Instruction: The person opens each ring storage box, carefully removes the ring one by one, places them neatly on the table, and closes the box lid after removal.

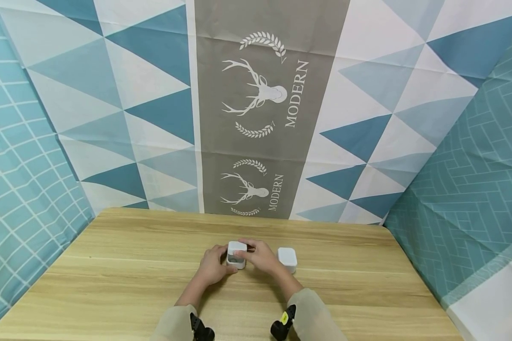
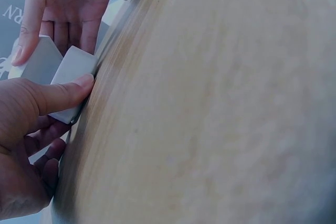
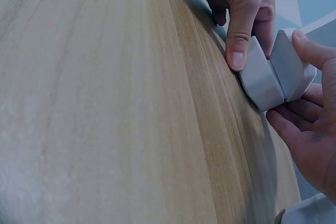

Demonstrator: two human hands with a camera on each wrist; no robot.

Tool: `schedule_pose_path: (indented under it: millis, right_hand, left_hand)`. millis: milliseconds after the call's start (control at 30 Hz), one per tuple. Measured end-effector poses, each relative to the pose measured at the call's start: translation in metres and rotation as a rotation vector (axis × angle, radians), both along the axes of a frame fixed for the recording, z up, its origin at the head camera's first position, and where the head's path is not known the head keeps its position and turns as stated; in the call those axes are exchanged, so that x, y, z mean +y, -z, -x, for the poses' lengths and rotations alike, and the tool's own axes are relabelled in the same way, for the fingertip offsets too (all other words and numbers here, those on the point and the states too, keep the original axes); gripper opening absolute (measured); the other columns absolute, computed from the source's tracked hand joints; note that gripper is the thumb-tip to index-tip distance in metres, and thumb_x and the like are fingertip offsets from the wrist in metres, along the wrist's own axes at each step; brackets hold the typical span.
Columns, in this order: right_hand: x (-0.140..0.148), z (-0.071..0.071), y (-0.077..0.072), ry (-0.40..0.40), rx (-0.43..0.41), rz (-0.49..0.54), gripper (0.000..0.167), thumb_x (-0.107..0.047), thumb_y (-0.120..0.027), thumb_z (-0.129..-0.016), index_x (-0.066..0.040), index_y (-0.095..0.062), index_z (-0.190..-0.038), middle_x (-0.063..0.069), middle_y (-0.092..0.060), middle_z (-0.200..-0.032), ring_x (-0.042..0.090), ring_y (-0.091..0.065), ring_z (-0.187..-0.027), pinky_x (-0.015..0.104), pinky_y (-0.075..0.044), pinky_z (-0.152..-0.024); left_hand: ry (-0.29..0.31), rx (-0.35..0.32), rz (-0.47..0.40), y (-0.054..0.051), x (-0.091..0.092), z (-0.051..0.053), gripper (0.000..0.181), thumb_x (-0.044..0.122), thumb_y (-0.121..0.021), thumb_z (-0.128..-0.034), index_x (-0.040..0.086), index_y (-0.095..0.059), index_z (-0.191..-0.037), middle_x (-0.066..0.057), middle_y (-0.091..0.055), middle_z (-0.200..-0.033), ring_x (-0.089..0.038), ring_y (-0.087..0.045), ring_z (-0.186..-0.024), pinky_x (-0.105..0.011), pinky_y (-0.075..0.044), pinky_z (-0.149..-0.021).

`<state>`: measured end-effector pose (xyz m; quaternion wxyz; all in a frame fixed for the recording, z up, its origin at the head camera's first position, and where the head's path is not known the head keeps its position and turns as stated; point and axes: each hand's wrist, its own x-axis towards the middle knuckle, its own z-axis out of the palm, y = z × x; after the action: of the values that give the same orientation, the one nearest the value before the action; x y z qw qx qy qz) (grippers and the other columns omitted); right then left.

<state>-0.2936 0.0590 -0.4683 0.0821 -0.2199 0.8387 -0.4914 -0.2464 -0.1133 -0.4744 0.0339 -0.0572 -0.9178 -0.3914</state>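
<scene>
A small white box [image 1: 236,246] with rounded corners stands on the wooden table between both hands. Its upper part [image 3: 294,66] is tilted away from its lower part [image 3: 258,80], with a wedge-shaped gap between them. My left hand [image 1: 213,265] grips the lower part from the left, its thumb [image 2: 68,94] lying along the near side. From the right, my right hand [image 1: 260,256] pinches the upper part between thumb and fingers. The box's inside is hidden in all views.
A second white box [image 1: 287,258] rests on the wooden table [image 1: 145,265], just right of my right hand. A patterned cloth wall [image 1: 256,142] rises behind the table's far edge, with blue tile-patterned cloth [image 1: 17,156] at the left.
</scene>
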Motion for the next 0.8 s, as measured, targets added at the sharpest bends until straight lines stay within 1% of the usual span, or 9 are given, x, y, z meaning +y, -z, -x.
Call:
schedule_pose_path:
  millis: [367,800]
  right_hand:
    - [-0.0008,-0.0005,-0.0030,0.000,-0.003,0.005,0.054,-0.037,-0.066,-0.086,-0.004,-0.057,-0.127,0.013,-0.064,-0.119,0.028,-0.062,-0.108,0.039,-0.051,-0.088]
    - [-0.0005,-0.0004,-0.0003,0.005,0.010,0.001,0.053,-0.038,-0.065,-0.086,-0.004,-0.058,-0.127,0.012,-0.064,-0.119,0.026,-0.062,-0.107,0.039,-0.051,-0.088]
  left_hand:
    - [0.002,0.005,0.007,-0.0002,-0.0002,0.0017,0.072,0.024,-0.081,-0.0708,-0.001,-0.051,-0.131,-0.014,-0.058,-0.120,-0.033,-0.049,-0.109,-0.052,-0.040,-0.095]
    - [-0.013,-0.004,0.004,0.0001,0.0013,0.0004,0.071,0.023,-0.081,-0.0710,0.000,-0.051,-0.132,-0.014,-0.058,-0.120,-0.031,-0.049,-0.108,-0.051,-0.040,-0.095]
